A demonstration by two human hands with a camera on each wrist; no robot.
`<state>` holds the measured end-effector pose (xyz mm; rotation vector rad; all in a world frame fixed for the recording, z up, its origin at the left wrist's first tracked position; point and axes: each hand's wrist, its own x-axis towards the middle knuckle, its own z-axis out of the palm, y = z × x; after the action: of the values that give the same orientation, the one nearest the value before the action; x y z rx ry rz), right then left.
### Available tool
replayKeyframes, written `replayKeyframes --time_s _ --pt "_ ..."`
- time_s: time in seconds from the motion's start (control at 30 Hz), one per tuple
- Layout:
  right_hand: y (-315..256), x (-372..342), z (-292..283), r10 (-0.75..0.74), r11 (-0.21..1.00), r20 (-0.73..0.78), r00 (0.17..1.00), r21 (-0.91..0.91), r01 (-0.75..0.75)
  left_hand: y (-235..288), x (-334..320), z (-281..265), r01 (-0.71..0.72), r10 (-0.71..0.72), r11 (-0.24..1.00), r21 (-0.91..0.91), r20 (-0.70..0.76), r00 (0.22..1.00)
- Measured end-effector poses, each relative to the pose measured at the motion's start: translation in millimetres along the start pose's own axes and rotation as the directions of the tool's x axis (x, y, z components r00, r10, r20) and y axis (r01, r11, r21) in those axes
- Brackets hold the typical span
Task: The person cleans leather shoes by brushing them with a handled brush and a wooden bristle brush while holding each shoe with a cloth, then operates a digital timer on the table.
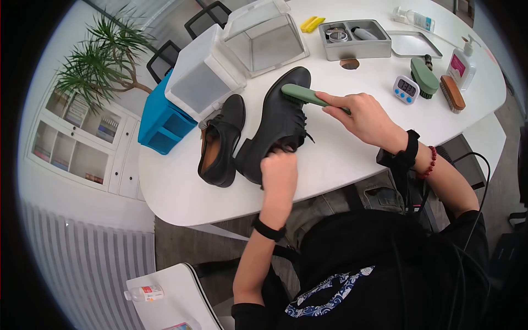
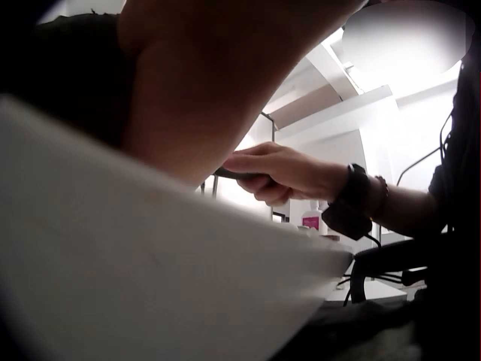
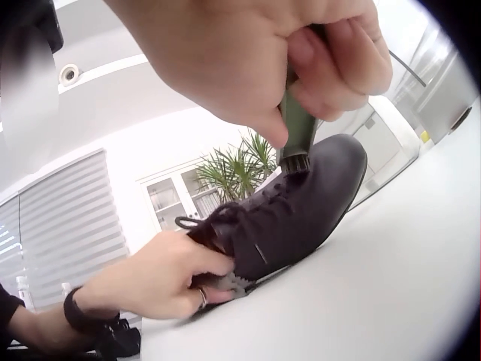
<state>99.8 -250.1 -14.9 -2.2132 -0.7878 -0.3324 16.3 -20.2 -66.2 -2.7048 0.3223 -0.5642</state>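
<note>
A black lace-up shoe (image 1: 265, 118) lies tilted on the white table, its toe toward the back. The left hand (image 1: 279, 175) grips it at the heel opening; in the right wrist view the left hand (image 3: 169, 278) has its fingers curled at the shoe's opening. A green-handled brush (image 1: 303, 94) is held by the right hand (image 1: 360, 118), and its dark bristles touch the upper between laces and toe, as the right wrist view shows. The second black shoe (image 1: 223, 140), with a tan inside, stands just left. The left wrist view shows the right hand (image 2: 289, 174) around the handle.
Behind the shoes stand clear boxes (image 1: 201, 74) and a blue holder (image 1: 165, 124). A metal tin (image 1: 356, 50), a yellow brush (image 1: 312, 24) and a tray (image 1: 413, 44) lie farther back. At the right are a timer (image 1: 406, 89), another green brush (image 1: 424, 77), a wooden brush (image 1: 452, 93) and a pump bottle (image 1: 462, 65).
</note>
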Motion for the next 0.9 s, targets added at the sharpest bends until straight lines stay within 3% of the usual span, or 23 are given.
replayKeyframes --time_s 0.03,0.07,0.1,0.33,0.4,0.43,0.5,0.53,0.6,0.9 --pt "1.0 2.0 -2.3 0.000 1.000 -0.003 1.000 0.001 0.000 12.0 0.0 2.4 0.049 -0.047 0.983 0.175 -0.013 0.999" --pt "2.7 5.4 -6.4 0.083 0.989 0.076 0.994 0.115 -0.091 20.8 -0.4 3.9 0.099 -0.093 0.935 0.342 -0.033 0.995" --pt "4.7 7.7 -9.1 0.155 0.957 0.164 0.974 0.219 -0.190 24.5 -0.5 2.0 0.095 -0.103 0.916 0.389 0.001 0.995" --pt "16.7 11.4 -2.5 0.178 0.849 0.272 0.946 0.443 -0.287 24.3 -1.9 0.7 0.105 -0.137 0.916 0.386 0.056 0.989" --pt "3.7 10.7 -13.3 0.335 0.496 0.479 0.811 0.642 -0.584 23.8 -1.6 1.8 0.104 -0.133 0.919 0.381 0.050 0.990" --pt "6.3 11.7 -13.1 0.333 0.498 0.480 0.812 0.642 -0.583 23.3 -1.5 1.6 0.107 -0.136 0.918 0.382 0.049 0.989" --pt "16.1 12.2 -14.2 0.244 0.140 0.664 0.707 0.697 -0.703 23.4 -1.2 0.7 0.103 -0.129 0.914 0.392 0.041 0.991" --pt "17.2 11.8 -13.7 0.243 0.142 0.666 0.706 0.695 -0.705 23.5 -1.2 0.7 0.106 -0.132 0.914 0.391 0.042 0.990" --pt "18.3 10.8 -12.3 0.074 0.027 0.737 0.672 0.672 -0.740 23.9 -1.3 1.0 0.105 -0.132 0.913 0.393 0.043 0.990" --pt "14.3 5.9 -9.8 -0.063 0.044 0.774 0.630 0.632 -0.773 25.4 -0.3 -1.0 0.130 -0.171 0.945 0.302 0.115 0.979"
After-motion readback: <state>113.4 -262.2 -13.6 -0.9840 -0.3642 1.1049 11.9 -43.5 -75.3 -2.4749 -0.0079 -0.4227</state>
